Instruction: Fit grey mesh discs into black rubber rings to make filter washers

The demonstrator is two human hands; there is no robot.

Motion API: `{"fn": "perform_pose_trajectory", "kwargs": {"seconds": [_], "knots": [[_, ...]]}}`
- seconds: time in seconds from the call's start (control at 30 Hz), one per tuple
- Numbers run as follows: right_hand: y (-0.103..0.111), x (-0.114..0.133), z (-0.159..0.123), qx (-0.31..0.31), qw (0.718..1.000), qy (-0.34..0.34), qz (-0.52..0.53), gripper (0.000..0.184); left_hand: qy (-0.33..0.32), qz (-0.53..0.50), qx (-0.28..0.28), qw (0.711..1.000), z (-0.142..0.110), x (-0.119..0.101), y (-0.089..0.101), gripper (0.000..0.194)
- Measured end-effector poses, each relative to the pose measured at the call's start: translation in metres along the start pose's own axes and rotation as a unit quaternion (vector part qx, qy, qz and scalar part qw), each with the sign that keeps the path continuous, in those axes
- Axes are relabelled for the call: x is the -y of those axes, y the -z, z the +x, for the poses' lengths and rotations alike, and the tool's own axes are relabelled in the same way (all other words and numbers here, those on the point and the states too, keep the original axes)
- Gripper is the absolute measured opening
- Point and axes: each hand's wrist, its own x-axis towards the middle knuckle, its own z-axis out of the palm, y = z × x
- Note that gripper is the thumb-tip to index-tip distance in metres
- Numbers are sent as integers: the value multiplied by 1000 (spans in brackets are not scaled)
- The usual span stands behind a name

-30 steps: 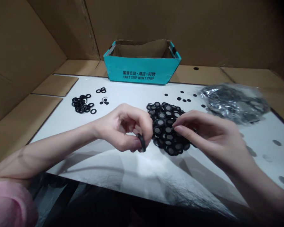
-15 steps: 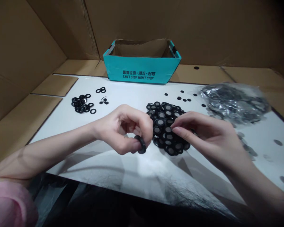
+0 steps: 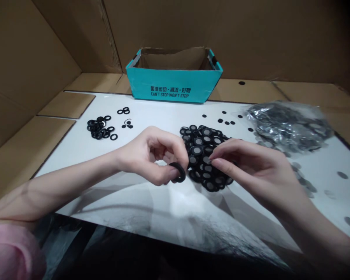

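Note:
My left hand [image 3: 160,157] pinches a black rubber ring [image 3: 179,173] between thumb and forefinger; the ring is tilted, and its open middle shows. To its right, my right hand [image 3: 251,163] has thumb and forefinger brought together in a pinch in front of the pile. Whether a small piece sits between those fingertips I cannot make out. Behind both hands lies a heap of black rings with grey discs in their centres [image 3: 200,142], partly covered by my right fingers.
A turquoise open box [image 3: 175,83] stands at the back. Loose black rings [image 3: 97,128] lie at the left. A clear plastic bag of grey discs [image 3: 288,126] rests at the right, with grey discs [image 3: 303,181] spilled below it. Cardboard walls [image 3: 221,31] surround the white table [image 3: 151,206].
The ring in my left hand has turned to face me more and risen slightly to the right. My right hand has barely moved.

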Motion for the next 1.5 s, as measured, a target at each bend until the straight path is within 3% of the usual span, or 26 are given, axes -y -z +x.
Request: {"fn": "perform_pose_trajectory", "kwargs": {"seconds": [0.2,0.4,0.73,0.93,1.07,1.3,1.5], "knots": [[-2,4,-4,-25,998,11,53,7,106,32,-67,992,6,-9,-6,10],[-10,10,-12,-53,996,10,71,5,154,4,-122,980,8,1,-14,18],[-19,11,-17,-138,989,30,37,15,138,-21,-128,982,18,5,-27,16],[-17,5,-13,-57,995,70,-34,8,114,-15,-110,987,20,4,-26,15],[-16,1,-11,13,994,97,-39,21,130,-22,-94,987,20,4,-25,14],[-19,-2,-11,64,992,98,41,25,150,51,-73,985,21,0,-31,14],[-19,-1,-11,66,991,83,79,37,141,70,-33,987,20,-3,-30,15]]}}
